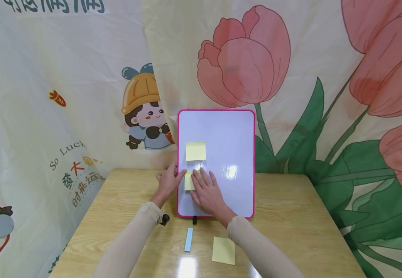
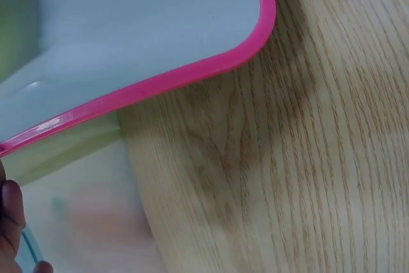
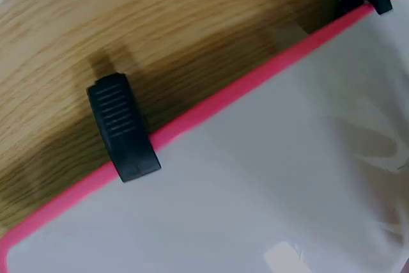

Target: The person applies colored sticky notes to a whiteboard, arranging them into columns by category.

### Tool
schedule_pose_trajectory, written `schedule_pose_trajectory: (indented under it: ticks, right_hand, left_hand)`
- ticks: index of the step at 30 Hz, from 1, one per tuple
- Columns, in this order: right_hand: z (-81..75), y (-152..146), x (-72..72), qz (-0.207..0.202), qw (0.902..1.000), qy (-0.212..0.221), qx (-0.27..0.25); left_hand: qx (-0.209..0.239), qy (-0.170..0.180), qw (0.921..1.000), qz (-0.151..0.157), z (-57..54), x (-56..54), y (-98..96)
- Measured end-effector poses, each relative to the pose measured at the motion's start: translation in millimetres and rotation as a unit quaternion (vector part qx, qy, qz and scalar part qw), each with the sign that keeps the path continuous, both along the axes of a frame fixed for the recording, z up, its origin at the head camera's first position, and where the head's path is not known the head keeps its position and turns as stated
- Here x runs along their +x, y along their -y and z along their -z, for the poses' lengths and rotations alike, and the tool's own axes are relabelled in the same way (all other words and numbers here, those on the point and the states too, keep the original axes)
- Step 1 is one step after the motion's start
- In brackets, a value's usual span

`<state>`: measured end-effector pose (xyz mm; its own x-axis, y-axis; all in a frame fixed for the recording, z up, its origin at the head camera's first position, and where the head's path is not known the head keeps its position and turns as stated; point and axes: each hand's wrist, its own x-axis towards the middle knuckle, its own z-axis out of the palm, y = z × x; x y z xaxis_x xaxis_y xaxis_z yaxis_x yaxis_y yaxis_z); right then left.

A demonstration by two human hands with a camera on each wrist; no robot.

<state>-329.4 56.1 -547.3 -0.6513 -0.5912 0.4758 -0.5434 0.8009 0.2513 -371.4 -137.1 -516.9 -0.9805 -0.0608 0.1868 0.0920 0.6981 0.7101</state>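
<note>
A white board (image 1: 218, 131) with a pink frame stands at the back of the table. My left hand (image 1: 168, 181) grips its left edge, thumb at the front and fingers partly behind the frame. In the left wrist view, curled fingers (image 2: 11, 218) show beside the pink frame (image 2: 147, 87). My right hand (image 1: 209, 193) lies on the board with straight fingers, pressing a yellow sticky note (image 1: 188, 181) and covering part of it. Another yellow sticky note (image 1: 195, 151) is stuck on the board just above.
On the wooden table (image 1: 284, 231) in front lie a light blue strip (image 1: 188, 240) and a yellow square note (image 1: 223, 251) near the right sleeve. Black clips (image 3: 124, 126) hold the board's lower edge. A printed cloth (image 1: 173, 46) hangs behind the table.
</note>
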Motion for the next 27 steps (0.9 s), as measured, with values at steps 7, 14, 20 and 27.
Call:
schedule_pose_trajectory:
  ticks: [7,14,20,27]
  right_hand:
    - [-1.9,-9,-2.0,0.041,0.9983,0.041,0.007]
    - [-0.8,-20,-1.6,0.042,0.9987,0.015,-0.023]
    - [1.0,-26,1.3,0.035,0.9986,0.006,-0.039]
    - [9.7,-35,8.0,-0.002,0.996,-0.005,-0.089]
  left_hand:
    - [0.004,0.011,0.9999,0.001,-2.9,-0.9,-0.6]
    - [0.0,0.015,0.9999,0.005,-3.8,-1.2,1.7]
    - [-0.006,0.017,0.9998,-0.002,-3.3,-0.2,0.1]
    - [-0.003,0.013,0.9999,-0.004,-0.3,5.2,-0.3]
